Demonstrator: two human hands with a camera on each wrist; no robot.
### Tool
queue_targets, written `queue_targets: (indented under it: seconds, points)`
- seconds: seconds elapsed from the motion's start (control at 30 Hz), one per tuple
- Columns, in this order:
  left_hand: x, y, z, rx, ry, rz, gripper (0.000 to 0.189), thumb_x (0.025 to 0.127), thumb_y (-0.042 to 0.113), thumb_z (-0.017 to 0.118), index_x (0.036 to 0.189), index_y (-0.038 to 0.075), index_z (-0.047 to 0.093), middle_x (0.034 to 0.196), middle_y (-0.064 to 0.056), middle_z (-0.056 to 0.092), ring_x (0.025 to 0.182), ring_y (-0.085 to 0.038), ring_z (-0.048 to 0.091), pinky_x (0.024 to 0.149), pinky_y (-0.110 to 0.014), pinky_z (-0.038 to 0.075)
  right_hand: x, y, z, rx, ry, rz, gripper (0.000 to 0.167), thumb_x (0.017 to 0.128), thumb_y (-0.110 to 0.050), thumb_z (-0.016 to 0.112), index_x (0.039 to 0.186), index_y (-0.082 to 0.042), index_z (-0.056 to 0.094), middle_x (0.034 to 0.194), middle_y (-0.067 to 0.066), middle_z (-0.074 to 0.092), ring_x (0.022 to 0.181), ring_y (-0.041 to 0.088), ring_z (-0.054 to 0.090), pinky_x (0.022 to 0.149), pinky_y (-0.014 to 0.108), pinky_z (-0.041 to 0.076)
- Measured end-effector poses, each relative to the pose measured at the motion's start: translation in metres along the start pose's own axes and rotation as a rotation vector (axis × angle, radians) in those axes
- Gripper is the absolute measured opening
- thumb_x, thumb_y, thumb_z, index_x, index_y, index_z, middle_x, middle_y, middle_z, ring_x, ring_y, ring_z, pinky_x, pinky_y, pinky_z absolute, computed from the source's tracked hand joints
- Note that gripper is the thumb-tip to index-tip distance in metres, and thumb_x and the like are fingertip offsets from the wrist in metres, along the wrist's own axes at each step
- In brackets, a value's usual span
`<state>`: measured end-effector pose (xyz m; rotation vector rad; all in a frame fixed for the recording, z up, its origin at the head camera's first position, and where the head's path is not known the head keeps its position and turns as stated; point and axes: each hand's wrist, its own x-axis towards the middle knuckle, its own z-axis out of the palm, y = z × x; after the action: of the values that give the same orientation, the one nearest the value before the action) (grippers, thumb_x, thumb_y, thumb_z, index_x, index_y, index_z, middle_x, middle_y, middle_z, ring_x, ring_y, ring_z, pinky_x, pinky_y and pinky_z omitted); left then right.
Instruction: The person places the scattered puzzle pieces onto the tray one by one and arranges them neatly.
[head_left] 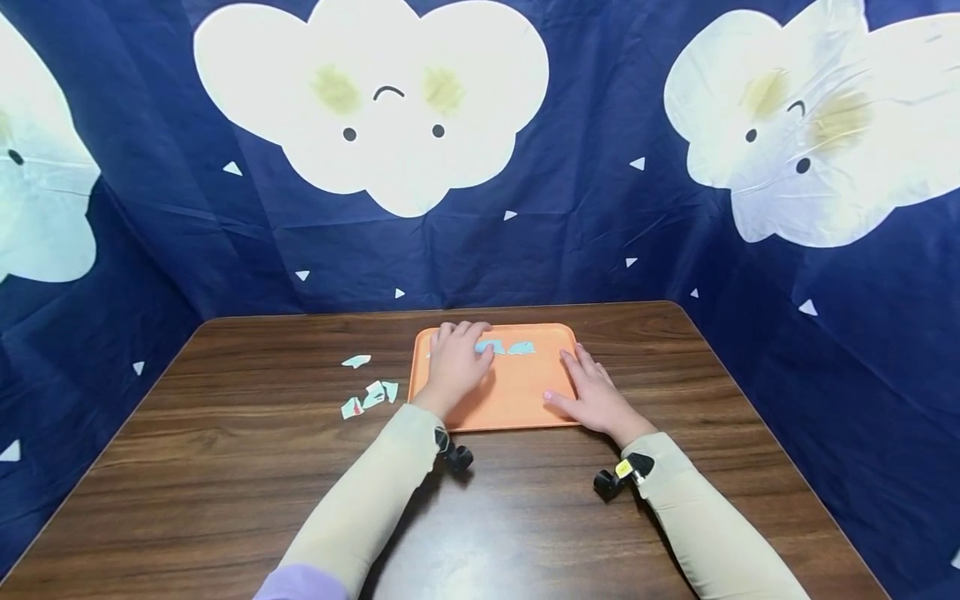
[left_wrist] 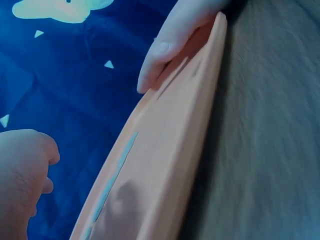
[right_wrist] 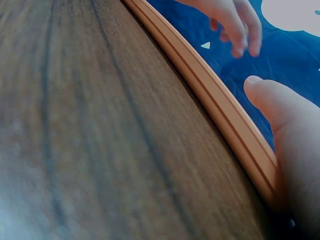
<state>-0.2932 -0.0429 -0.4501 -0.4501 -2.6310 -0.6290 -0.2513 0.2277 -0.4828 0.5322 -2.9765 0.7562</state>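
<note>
An orange tray [head_left: 517, 392] lies on the table, with light-blue torn-looking paper pieces [head_left: 521, 347] along its far side. Over the tray's left part hovers my left hand [head_left: 456, 358], its fingers loosely bent and partly covering a blue piece [head_left: 491, 346]. In the left wrist view that hand [left_wrist: 22, 175] is raised above the tray and holds nothing visible. My right hand [head_left: 596, 396] rests at the tray's right edge, fingers spread, thumb reaching over the rim. The right wrist view shows the right thumb [right_wrist: 285, 107] beside the tray's rim [right_wrist: 215, 105].
Left of the tray, several pale-blue paper pieces lie on the brown wooden table [head_left: 225, 467]; one piece [head_left: 356, 361] lies farther back, another [head_left: 352, 407] bears a red mark. A dark blue curtain [head_left: 585, 250] with white clouds hangs behind the table and at its sides.
</note>
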Motion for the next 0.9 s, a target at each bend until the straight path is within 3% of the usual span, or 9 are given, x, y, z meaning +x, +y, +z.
queue_targets:
  seconds: [0.2, 0.53, 0.9]
  points:
    - [-0.024, -0.026, -0.017, -0.029, 0.038, -0.037, 0.032, 0.096, 0.03, 0.061, 0.125, 0.02, 0.068, 0.122, -0.002, 0.068, 0.112, -0.032, 0.05, 0.098, -0.052, 0.032, -0.001, 0.001, 0.002, 0.001, 0.0, 0.003, 0.094, 0.093, -0.062, 0.057, 0.161, -0.006, 0.022, 0.166, 0.024, 0.007, 0.153, 0.04, 0.01, 0.121, 0.056, 0.01]
    - [-0.055, -0.068, -0.038, -0.026, 0.059, -0.078, 0.032, 0.093, 0.028, 0.064, 0.122, 0.016, 0.07, 0.12, -0.006, 0.067, 0.109, -0.035, 0.05, 0.096, -0.055, 0.033, 0.0, 0.002, 0.001, -0.005, -0.006, -0.001, 0.094, 0.094, -0.062, 0.056, 0.161, -0.005, 0.021, 0.166, 0.025, 0.006, 0.153, 0.04, 0.01, 0.121, 0.056, 0.009]
    - [-0.085, -0.107, -0.057, 0.091, 0.038, -0.121, 0.035, 0.09, 0.031, 0.064, 0.121, 0.015, 0.069, 0.123, -0.012, 0.065, 0.115, -0.041, 0.048, 0.099, -0.06, 0.029, -0.001, 0.0, -0.001, -0.003, -0.007, -0.002, 0.094, 0.094, -0.062, 0.056, 0.16, -0.004, 0.023, 0.166, 0.025, 0.006, 0.153, 0.04, 0.009, 0.121, 0.056, 0.009]
